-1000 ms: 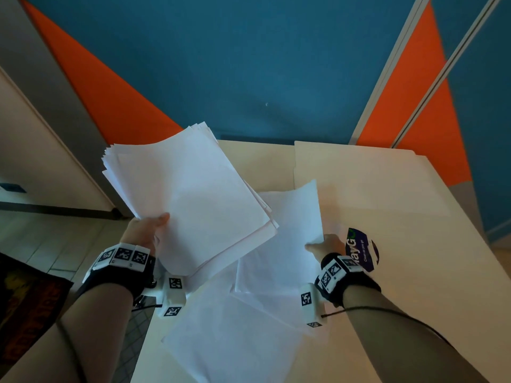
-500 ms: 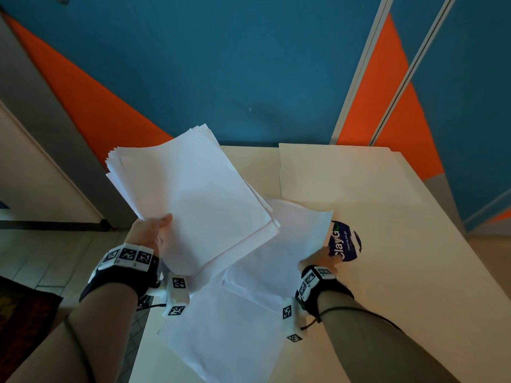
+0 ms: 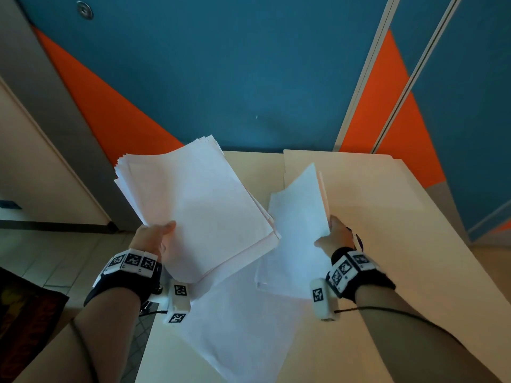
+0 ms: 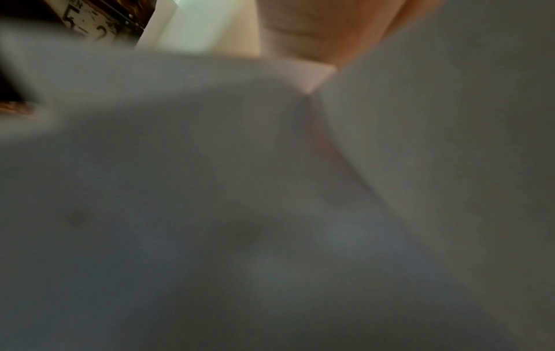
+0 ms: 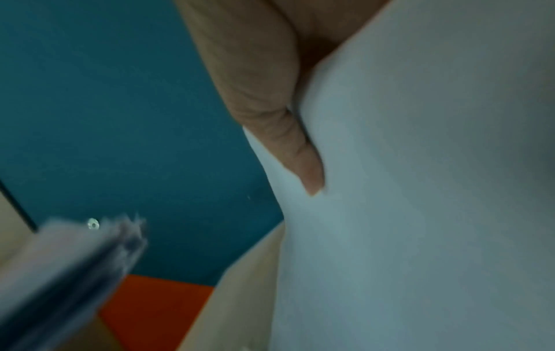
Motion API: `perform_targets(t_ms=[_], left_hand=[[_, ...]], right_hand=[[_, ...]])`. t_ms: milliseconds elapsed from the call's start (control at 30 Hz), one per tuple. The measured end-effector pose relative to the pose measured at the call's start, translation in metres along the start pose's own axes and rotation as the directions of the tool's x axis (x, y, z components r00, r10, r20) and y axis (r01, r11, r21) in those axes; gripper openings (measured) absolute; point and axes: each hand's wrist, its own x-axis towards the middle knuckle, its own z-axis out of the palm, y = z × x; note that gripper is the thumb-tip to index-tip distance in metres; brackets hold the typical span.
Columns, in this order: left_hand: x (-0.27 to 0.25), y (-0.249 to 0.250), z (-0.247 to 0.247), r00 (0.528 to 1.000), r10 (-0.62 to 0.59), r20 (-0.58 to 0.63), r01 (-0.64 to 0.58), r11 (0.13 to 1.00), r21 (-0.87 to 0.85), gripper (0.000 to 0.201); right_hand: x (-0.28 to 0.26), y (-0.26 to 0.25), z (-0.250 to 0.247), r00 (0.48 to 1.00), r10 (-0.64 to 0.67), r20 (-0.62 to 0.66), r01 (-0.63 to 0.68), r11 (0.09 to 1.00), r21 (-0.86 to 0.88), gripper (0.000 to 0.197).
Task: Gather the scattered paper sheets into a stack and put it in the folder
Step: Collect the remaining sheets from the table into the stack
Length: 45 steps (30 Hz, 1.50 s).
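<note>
My left hand [image 3: 157, 236] grips a thick stack of white sheets [image 3: 199, 205] by its near left corner, held up above the table's left side. My right hand [image 3: 330, 236] pinches a couple of white sheets [image 3: 300, 217] and lifts them almost on edge; in the right wrist view the thumb [image 5: 288, 133] presses on the lifted sheets [image 5: 420, 190]. One more loose sheet [image 3: 240, 335] lies flat on the table near me. The cream folder [image 3: 345, 178] lies flat at the table's far right. The left wrist view shows only blurred paper [image 4: 210, 190].
The cream table [image 3: 414, 286] ends at a blue and orange wall [image 3: 249, 78]. A dark purple sticker [image 3: 358, 240] peeks out behind my right hand. Tiled floor [image 3: 41, 258] and a dark mat [image 3: 25, 313] lie to the left of the table.
My right hand has picked the sheets up off the table and tilted them upright, moving toward the stack. The left hand keeps holding the stack in place.
</note>
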Motion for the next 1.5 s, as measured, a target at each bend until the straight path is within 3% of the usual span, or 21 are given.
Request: perform_targets(t_ms=[100,167,267,400,467,600,700,833,967,1200,1267,1367,1500], left_hand=[[-0.004,-0.004,0.001,1.000,0.009,-0.009,-0.009,0.999,-0.034,0.054],[0.004,-0.011,-0.003,1.000,0.016,-0.021,-0.017,0.998,-0.058,0.062],[0.004,-0.013,0.000,0.998,0.022,-0.054,-0.023,1.000,-0.010,0.062],[0.003,-0.019,0.004,1.000,0.011,-0.025,-0.011,1.000,0.005,0.079],[0.002,-0.022,0.007,1.000,0.011,-0.014,-0.011,1.000,0.006,0.086],[-0.022,-0.016,0.020,0.999,0.039,0.023,-0.039,0.999,0.024,0.086],[-0.052,-0.005,0.031,0.998,0.050,0.043,-0.051,0.998,0.036,0.056],[-0.068,-0.003,0.043,0.993,0.097,0.066,-0.105,0.986,0.127,0.019],[-0.070,-0.010,0.046,0.991,0.104,0.080,-0.116,0.979,0.169,0.014],[-0.091,-0.006,0.052,0.981,0.091,0.174,-0.103,0.993,0.059,0.015],[-0.099,-0.002,0.054,0.970,0.094,0.223,-0.097,0.995,0.003,0.027],[-0.116,0.004,0.059,0.943,0.083,0.321,-0.053,0.993,-0.102,0.064],[-0.122,0.009,0.057,0.930,0.073,0.361,-0.024,0.990,-0.137,0.068]], right_hand=[[-0.001,-0.016,-0.029,0.987,-0.161,0.014,0.162,0.981,-0.106,0.005],[-0.003,-0.028,-0.049,0.958,-0.287,-0.012,0.281,0.946,-0.160,0.016],[-0.013,-0.053,-0.083,0.883,-0.462,-0.080,0.442,0.877,-0.186,0.012],[-0.033,-0.089,-0.128,0.766,-0.625,-0.148,0.620,0.780,-0.084,0.027],[-0.045,-0.105,-0.146,0.749,-0.640,-0.172,0.655,0.755,0.044,0.029],[-0.060,-0.125,-0.159,0.786,-0.606,-0.123,0.593,0.681,0.429,0.031],[-0.064,-0.128,-0.142,0.832,-0.555,-0.018,0.459,0.670,0.583,0.040],[-0.055,-0.116,-0.092,0.888,-0.420,0.185,0.227,0.753,0.618,0.024],[-0.033,-0.097,-0.051,0.892,-0.272,0.361,0.064,0.867,0.495,0.030],[-0.011,-0.073,-0.028,0.903,-0.298,0.310,0.162,0.903,0.398,0.025],[-0.010,-0.071,-0.022,0.906,-0.333,0.260,0.226,0.902,0.367,0.027],[-0.012,-0.068,-0.010,0.907,-0.375,0.192,0.303,0.897,0.323,0.026],[-0.015,-0.069,0.003,0.901,-0.399,0.173,0.336,0.891,0.306,0.028]])
